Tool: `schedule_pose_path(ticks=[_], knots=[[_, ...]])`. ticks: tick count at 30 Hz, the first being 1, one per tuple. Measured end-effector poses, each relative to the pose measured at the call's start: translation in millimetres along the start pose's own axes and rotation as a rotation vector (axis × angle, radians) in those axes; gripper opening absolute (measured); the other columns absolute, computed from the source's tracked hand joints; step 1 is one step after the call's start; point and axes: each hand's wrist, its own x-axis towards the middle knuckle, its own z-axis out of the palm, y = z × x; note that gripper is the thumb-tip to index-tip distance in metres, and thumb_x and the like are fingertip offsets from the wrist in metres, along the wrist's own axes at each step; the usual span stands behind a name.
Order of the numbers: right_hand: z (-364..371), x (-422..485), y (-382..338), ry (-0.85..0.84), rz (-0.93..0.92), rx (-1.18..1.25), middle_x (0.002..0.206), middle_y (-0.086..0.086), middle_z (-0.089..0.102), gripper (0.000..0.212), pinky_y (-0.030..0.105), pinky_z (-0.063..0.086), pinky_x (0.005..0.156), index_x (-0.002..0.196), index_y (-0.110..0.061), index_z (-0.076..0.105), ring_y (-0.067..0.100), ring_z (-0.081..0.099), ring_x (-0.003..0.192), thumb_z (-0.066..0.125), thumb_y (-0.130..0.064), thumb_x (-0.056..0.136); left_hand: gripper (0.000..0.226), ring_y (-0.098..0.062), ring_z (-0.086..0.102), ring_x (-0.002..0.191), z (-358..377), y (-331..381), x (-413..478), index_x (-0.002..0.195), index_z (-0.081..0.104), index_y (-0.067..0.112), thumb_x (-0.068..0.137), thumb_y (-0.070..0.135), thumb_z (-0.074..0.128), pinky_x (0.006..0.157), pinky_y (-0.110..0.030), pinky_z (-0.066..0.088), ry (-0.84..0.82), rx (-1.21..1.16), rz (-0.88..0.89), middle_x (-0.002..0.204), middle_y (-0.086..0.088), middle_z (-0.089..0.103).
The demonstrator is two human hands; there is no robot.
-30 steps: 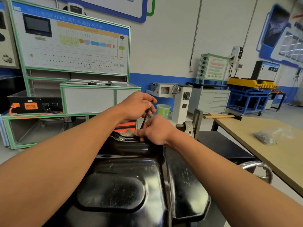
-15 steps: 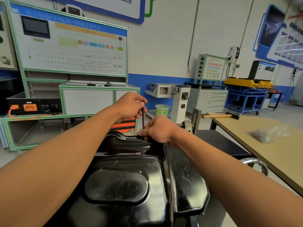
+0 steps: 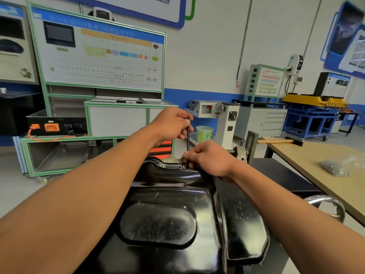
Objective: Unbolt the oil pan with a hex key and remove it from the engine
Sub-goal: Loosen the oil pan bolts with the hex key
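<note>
The glossy black oil pan (image 3: pixel 167 220) fills the lower middle of the head view, bottom side up on the engine. A thin black hex key (image 3: pixel 188 138) stands upright over the pan's far flange. My left hand (image 3: pixel 169 124) grips the key's top end with curled fingers. My right hand (image 3: pixel 209 157) pinches the key's lower end right at the flange, beside a bolt hole (image 3: pixel 184 166). The key's tip is hidden behind my right fingers.
A wooden table (image 3: pixel 320 161) stands to the right, with a plastic bag of small metal parts (image 3: pixel 333 168) and a hammer (image 3: pixel 276 141). A chrome ring handle (image 3: pixel 325 204) juts out at right. Green-framed training cabinets (image 3: pixel 116 119) and a green cup (image 3: pixel 204 133) lie beyond.
The hex key has swung from a tilt to upright, and my left hand has turned at its top. My right hand stays at the flange. The camera has shifted slightly.
</note>
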Motion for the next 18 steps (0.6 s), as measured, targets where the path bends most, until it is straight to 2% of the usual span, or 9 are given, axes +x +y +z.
schedule_pose_path(ticks=[4, 8, 13, 18], knots=[[0.0, -1.1, 1.1, 0.007, -0.024, 0.013, 0.040, -0.013, 0.052, 0.040, 0.009, 0.031, 0.041, 0.064, -0.016, 0.066, -0.001, 0.042, 0.035, 0.059, -0.026, 0.101, 0.016, -0.007, 0.055, 0.056, 1.5, -1.5, 1.6, 0.107, 0.062, 0.008, 0.099, 0.001, 0.050, 0.050, -0.019, 0.048, 0.010, -0.006, 0.007, 0.077, -0.006, 0.070], [-0.2, -4.1, 3.4, 0.001, -0.031, 0.057, 0.043, -0.011, 0.052, 0.040, 0.012, 0.029, 0.042, 0.062, -0.016, 0.065, 0.002, 0.036, 0.037, 0.060, -0.025, 0.101, 0.016, -0.007, 0.054, 0.056, 2.0, 0.2, 1.0, 0.107, 0.063, 0.008, 0.099, 0.001, 0.051, 0.051, -0.019, 0.048, 0.016, -0.002, 0.007, 0.077, -0.005, 0.070], [-1.8, -2.4, -3.3, -0.041, -0.006, 0.000, 0.039, -0.014, 0.053, 0.036, 0.009, 0.032, 0.043, 0.065, -0.017, 0.068, -0.002, 0.043, 0.036, 0.062, -0.024, 0.099, 0.017, -0.011, 0.053, 0.061, 2.4, 0.3, -2.2, 0.110, 0.062, 0.006, 0.100, 0.001, 0.050, 0.051, -0.019, 0.049, 0.007, 0.035, -0.011, 0.081, -0.009, 0.070], [0.6, -1.8, -4.6, -0.016, -0.007, -0.048, 0.035, -0.016, 0.051, 0.040, 0.007, 0.032, 0.043, 0.057, -0.019, 0.063, -0.004, 0.046, 0.036, 0.065, -0.021, 0.097, 0.018, -0.010, 0.052, 0.060, 3.3, 0.5, -2.8, 0.110, 0.061, 0.005, 0.100, -0.001, 0.047, 0.050, -0.018, 0.048, 0.001, 0.022, -0.027, 0.083, -0.011, 0.069]])
